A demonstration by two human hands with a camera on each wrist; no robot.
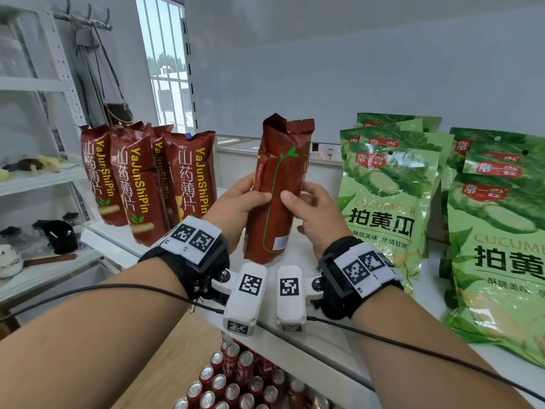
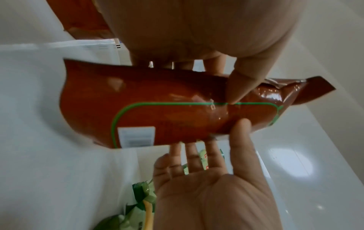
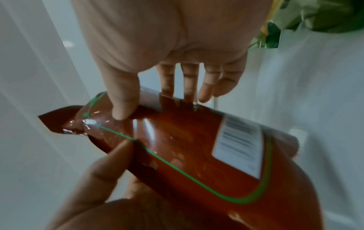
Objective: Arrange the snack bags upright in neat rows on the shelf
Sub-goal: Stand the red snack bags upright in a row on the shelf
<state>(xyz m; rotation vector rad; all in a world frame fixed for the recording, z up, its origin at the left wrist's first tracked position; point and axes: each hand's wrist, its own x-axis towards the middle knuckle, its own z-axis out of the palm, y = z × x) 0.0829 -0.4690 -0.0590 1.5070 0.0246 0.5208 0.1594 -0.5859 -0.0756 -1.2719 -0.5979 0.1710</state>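
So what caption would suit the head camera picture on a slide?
Both hands, left hand and right hand, hold a brown snack bag upright over the white shelf, between brown bags and green cucumber bags.

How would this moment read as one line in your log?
both hands: left hand and right hand grip red-brown snack bag | upright, back outward | above shelf

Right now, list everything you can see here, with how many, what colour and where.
held snack bag: one, reddish brown, upright between both hands, back side facing the camera
brown snack bags: about four, reddish brown, standing in a row at left on the shelf
green snack bags: several, overlapping, leaning at right
drink cans: many, red, on the level below
left hand: grips the held bag's left edge
right hand: grips its right edge
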